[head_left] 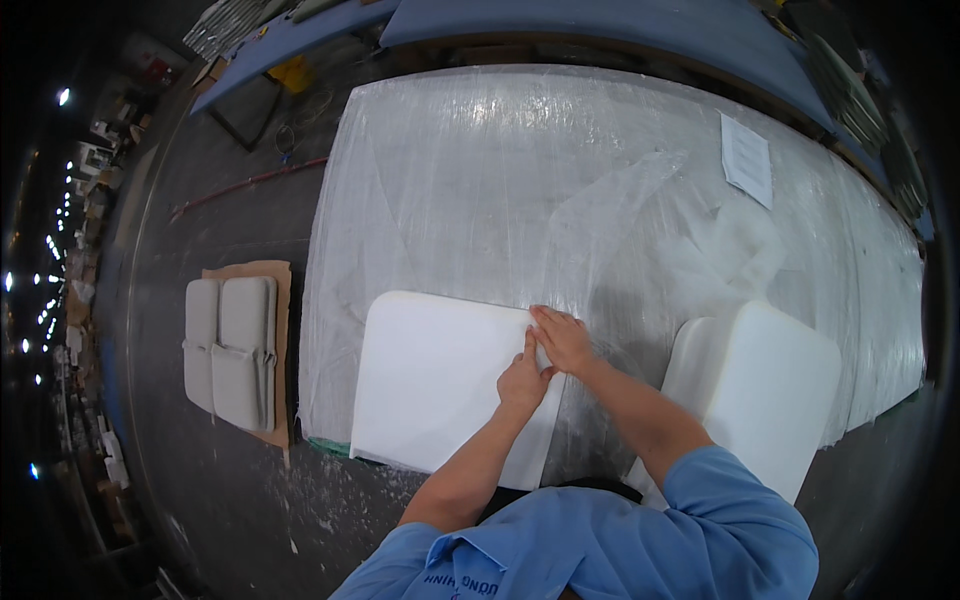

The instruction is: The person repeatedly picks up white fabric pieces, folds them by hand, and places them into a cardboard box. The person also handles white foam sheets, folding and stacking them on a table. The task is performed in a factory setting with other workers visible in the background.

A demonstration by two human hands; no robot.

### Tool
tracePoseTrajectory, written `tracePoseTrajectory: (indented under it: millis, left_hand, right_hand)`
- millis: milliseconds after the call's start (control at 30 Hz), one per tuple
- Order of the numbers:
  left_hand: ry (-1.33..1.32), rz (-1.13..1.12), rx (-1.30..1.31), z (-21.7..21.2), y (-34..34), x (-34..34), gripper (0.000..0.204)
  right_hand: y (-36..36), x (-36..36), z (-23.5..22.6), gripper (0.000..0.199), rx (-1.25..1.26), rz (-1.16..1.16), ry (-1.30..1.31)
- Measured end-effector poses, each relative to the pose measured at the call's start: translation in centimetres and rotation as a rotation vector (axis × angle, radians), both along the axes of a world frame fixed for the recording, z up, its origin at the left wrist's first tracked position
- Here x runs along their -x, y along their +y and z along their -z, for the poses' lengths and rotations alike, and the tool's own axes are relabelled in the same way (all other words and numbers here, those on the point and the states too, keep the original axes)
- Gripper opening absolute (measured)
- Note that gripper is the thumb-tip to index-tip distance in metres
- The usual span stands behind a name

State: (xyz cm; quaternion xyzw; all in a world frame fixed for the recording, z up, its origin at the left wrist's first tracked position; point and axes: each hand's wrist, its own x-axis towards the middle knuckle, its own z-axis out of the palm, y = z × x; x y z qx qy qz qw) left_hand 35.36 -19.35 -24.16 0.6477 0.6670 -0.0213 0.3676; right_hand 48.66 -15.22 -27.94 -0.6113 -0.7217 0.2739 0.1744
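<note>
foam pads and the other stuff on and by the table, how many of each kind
white foam pads on the table: 2 (one under both hands, one at the right)
paper sheet on the table: 1
grey covered cushions on the floor cardboard: 2
total: 5
</note>
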Motion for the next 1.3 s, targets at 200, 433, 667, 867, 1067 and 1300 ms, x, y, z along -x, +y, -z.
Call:
tracePoseTrajectory:
  millis: [200, 433, 667, 867, 1067, 1300]
  left_hand:
    - [-0.001, 0.026, 0.074, -0.4, 0.8, 0.0, 0.112]
    - [-0.14, -0.001, 0.101, 0.6, 1.3, 0.6, 0.121]
    - [-0.301, -0.304, 0.024, -2.3, -5.3, 6.5, 0.094]
    - [-0.545, -0.777, 0.147, -4.7, -20.2, 15.8, 0.037]
    - [-0.903, -1.778, 0.169, -3.1, -29.8, 28.7, 0.032]
    - [-1.159, -2.011, -0.379, 2.8, -27.4, 45.8, 0.046]
  right_hand:
    - [4.4, -2.7, -1.0, 0.043, 0.255, 0.1, 0.105]
    - [-0.3, 0.1, 0.2, 0.051, -0.045, -0.073, -0.109]
    - [-1.1, 3.5, -3.3, 0.071, -0.106, -0.111, -0.342]
    - [-2.6, 5.5, -1.6, 0.077, -0.018, -0.217, -0.538]
    - [-3.0, 6.3, -1.6, 0.077, -0.025, -0.219, -0.645]
    - [-2.4, 8.5, -4.1, 0.076, 0.117, -0.227, -0.622]
